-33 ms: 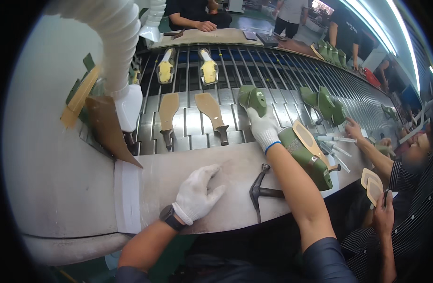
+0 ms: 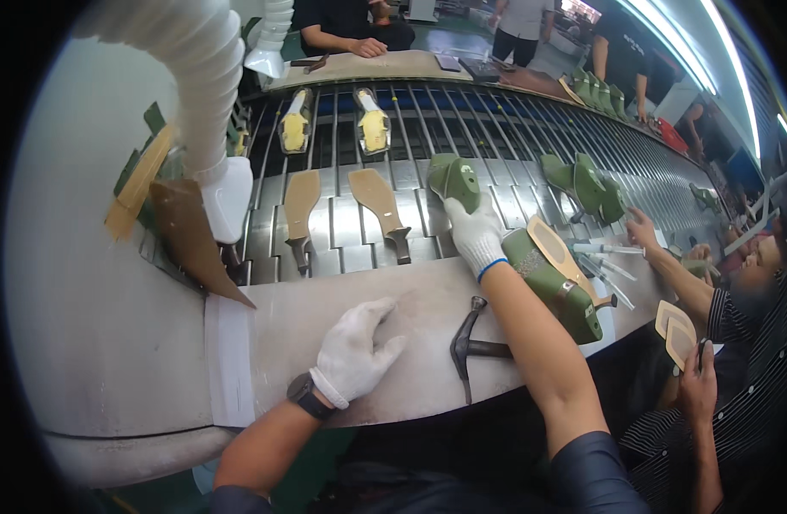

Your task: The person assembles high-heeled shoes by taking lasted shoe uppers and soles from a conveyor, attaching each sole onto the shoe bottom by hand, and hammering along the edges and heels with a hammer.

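My right hand [image 2: 474, 233], in a white knit glove, reaches over the metal conveyor and grips the near end of a green shoe last [image 2: 456, 180]. Resting on the pale worktable, my left hand [image 2: 356, 351] is gloved too, with thumb and fingers apart and nothing in it. To its right lies a black-headed hammer [image 2: 472, 347]. Beside my right forearm is another green last [image 2: 554, 291], and against it leans a tan heeled insole [image 2: 560, 255]. Two more tan heeled soles [image 2: 301, 206] [image 2: 379, 199] lie on the conveyor slats to the left.
Two clear-wrapped, yellow-and-white shoe parts [image 2: 296, 128] sit on the far rollers. Several green lasts [image 2: 586, 184] and syringes [image 2: 614, 250] are at right, near a co-worker's hand [image 2: 640, 230]. Another hand [image 2: 698, 377] holds tan pads [image 2: 678, 338]. A white hose nozzle [image 2: 229, 197] hangs left.
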### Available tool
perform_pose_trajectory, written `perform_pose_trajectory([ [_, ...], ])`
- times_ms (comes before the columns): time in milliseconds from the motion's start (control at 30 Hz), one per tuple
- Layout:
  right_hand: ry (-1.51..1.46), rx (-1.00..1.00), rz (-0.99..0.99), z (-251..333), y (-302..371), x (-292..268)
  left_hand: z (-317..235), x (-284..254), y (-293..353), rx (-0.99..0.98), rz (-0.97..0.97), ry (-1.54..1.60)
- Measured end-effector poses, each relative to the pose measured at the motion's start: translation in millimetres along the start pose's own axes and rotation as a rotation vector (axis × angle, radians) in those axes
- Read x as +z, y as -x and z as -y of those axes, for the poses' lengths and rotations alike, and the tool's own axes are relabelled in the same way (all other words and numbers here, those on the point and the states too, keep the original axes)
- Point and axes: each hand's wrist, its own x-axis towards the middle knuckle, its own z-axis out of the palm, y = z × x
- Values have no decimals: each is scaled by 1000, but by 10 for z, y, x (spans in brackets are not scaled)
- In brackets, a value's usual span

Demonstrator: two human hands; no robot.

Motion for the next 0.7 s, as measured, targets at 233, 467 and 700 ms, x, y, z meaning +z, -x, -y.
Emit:
perform_pose_trajectory([
  [233,104,-721,130,-376,1653,-591,154,51,-908,-239,7,-321],
  [467,255,-768,190,-659,1591,-762,505,207,-1812,-446,193,-683],
  [700,-89,-846,-9,-334,1507,-703,113,-200,-1269,639,-292,-741],
])
